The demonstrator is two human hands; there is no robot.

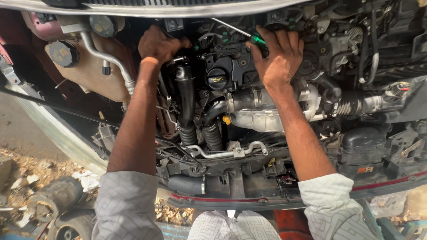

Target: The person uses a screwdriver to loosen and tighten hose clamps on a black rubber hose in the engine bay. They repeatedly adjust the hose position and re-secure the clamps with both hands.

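A screwdriver (249,35) with a green-and-black handle is held in the right hand (278,55), the fingers closed around the handle; its metal shaft projects up and to the left of the grip, above the oil filler cap (216,80). The left hand (160,44) is clenched into a fist to the left of the cap, just above a black corrugated hose (186,102); what it clasps cannot be made out. A coolant reservoir (89,66) is seen further left of the cap.
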